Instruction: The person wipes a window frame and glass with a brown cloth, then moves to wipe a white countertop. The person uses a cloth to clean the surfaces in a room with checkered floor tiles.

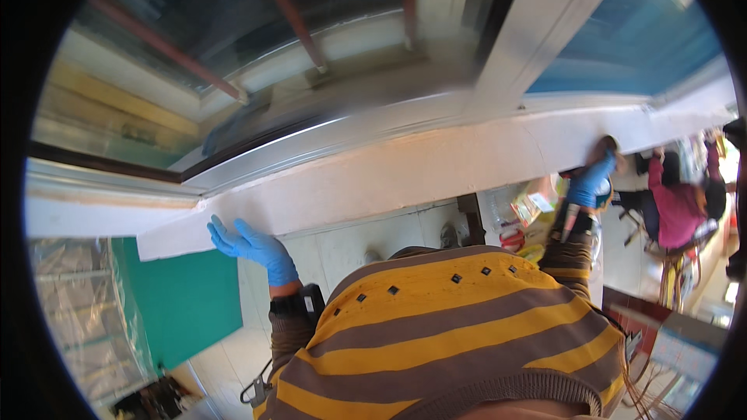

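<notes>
My left hand point(251, 248), in a blue glove, is at the front edge of a white window sill point(385, 166). Its fingers are spread and hold nothing; I cannot tell whether they touch the sill. Farther along the sill, my right hand point(589, 184), also blue-gloved, is bent around a small dark brown thing point(607, 144). Motion blur hides what that thing is. A narrow pale and pinkish object point(571, 223) shows by the right wrist. Behind the sill stands a framed glass window point(327, 29) with reddish bars beyond the pane.
A person in a magenta top point(680, 213) sits on a chair at the right. Packets point(534, 201) lie below the sill near my right arm. A green panel point(181, 297) and a plastic-covered rack point(79, 309) stand at the left. Pale tiles point(344, 245) cover the floor.
</notes>
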A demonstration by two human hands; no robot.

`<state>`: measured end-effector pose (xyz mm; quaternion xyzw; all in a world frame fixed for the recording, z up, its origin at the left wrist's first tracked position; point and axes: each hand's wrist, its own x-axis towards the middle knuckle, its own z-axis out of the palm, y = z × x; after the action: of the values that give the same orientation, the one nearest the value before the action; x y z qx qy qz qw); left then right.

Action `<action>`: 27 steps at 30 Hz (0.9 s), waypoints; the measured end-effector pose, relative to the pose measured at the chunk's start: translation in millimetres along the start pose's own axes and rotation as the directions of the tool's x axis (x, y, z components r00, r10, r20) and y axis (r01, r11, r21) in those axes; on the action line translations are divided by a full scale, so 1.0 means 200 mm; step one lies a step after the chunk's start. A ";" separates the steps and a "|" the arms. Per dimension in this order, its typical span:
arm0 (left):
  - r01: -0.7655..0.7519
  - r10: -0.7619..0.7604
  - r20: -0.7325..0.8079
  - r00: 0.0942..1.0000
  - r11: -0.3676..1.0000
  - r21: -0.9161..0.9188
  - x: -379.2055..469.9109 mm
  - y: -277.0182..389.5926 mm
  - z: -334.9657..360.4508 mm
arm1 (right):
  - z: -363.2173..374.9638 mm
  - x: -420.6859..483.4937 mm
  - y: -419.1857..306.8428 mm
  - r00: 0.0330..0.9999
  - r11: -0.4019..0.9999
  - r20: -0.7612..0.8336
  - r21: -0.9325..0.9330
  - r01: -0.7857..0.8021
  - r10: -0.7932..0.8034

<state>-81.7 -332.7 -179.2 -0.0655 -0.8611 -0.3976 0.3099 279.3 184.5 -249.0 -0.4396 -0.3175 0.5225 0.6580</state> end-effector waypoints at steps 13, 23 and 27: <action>-0.350 0.351 0.068 0.934 0.936 -0.029 0.26 -0.52 -0.34 | 0.53 -1.70 0.32 0.986 0.987 0.048 -0.043 -0.155 0.157; -0.337 0.337 -0.010 0.942 0.941 0.025 0.52 -0.86 -0.31 | 0.71 -1.74 0.16 0.987 0.995 -0.127 -0.024 0.098 -0.100; -0.248 0.248 -0.010 0.969 0.969 0.008 0.51 -0.90 -0.30 | 0.65 -1.64 0.18 0.978 0.982 -0.086 -0.006 0.189 -0.189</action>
<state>-198.9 -510.5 -205.6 -0.1691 -0.8458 -0.3533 0.3621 68.3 -97.2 -214.9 -0.4288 -0.3286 0.4385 0.7182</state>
